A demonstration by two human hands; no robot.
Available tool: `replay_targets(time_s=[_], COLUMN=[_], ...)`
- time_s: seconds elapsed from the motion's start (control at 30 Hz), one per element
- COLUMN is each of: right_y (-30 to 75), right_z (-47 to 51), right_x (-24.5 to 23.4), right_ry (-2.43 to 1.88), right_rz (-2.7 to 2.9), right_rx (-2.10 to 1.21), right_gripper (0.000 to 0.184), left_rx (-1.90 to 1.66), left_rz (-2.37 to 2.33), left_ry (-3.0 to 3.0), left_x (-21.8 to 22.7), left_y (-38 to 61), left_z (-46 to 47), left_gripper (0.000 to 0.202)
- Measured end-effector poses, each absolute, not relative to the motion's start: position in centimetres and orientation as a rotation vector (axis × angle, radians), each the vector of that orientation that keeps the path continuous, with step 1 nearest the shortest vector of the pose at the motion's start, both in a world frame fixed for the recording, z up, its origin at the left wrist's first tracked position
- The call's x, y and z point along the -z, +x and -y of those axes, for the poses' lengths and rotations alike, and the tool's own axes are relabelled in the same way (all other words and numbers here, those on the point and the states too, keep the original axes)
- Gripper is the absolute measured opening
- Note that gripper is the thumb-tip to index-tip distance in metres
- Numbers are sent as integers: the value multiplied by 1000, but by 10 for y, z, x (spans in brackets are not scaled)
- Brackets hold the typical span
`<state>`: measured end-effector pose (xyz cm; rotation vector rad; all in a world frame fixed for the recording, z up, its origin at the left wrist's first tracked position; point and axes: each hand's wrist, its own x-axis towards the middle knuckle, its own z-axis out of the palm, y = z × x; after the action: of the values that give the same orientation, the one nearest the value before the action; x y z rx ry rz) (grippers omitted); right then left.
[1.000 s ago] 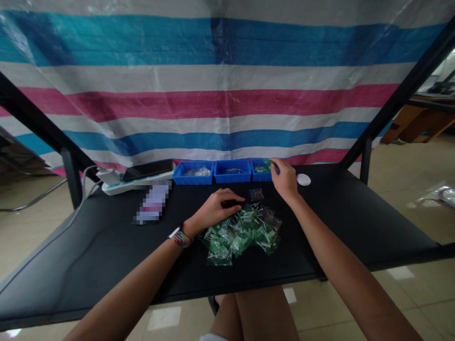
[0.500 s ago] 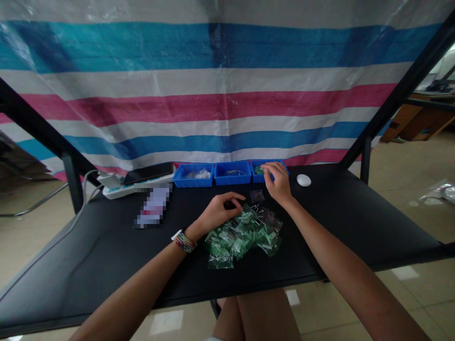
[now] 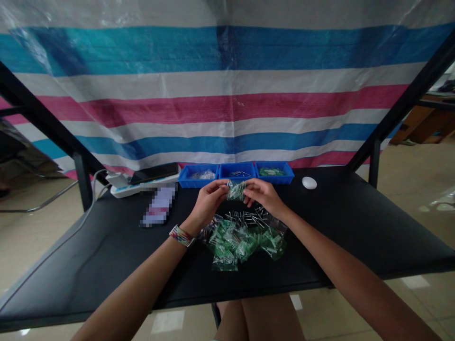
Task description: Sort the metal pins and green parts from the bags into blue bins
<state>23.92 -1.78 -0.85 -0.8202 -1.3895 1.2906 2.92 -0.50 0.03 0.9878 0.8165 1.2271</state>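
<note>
My left hand and my right hand pinch a small clear plastic bag from its two sides, above the table. Pale green pieces and what look like screws show inside it. Just below lies a pile of similar small bags with green plugs and screws in them. Loose screws are spread along the pile's far side. Behind my hands stand three blue bins in a row: the left bin holds clear plastic bags, the middle bin screws, the right bin green plugs.
A white oval object sits right of the bins. On the left are a white power strip with a cable, a dark phone and a blurred-out flat item. A striped sheet hangs behind the black table.
My right hand has come back from the right bin, moving left. My left hand has lifted off the pile. Both now hold one small bag between them, and more loose screws show.
</note>
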Motion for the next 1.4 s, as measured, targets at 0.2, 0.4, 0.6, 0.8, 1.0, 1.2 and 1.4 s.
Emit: replay_targets(time_s=[0.2, 0.4, 0.6, 0.8, 1.0, 1.2, 1.4], right_y=[235, 237, 237, 237, 236, 235, 229], right_z=[19, 22, 25, 30, 31, 26, 24], right_x=[9, 6, 5, 1, -3, 1, 10], right_ry=[-844, -827, -808, -815, -847, -796, -770], right_rz=[1381, 1344, 1397, 1519, 1514, 1229, 1224], right_rx=[-1182, -1020, -903, -671, -698, -1209, -1373], right_gripper=[34, 27, 17, 12, 15, 53, 35], left_rx=[-1228, -1108, -982, -880, -1047, -1135, -1140], left_rz=[-830, -858, -915, -970, -939, -934, -974], left_ry=[1076, 1176, 1286, 1353, 1425, 1512, 1595], left_x=[-5, -1, -2, -3, -1, -5, -8], left_y=[28, 26, 25, 26, 27, 26, 27], left_z=[8, 7, 9, 11, 11, 12, 16], left_gripper=[32, 41, 60, 54, 31, 28, 29])
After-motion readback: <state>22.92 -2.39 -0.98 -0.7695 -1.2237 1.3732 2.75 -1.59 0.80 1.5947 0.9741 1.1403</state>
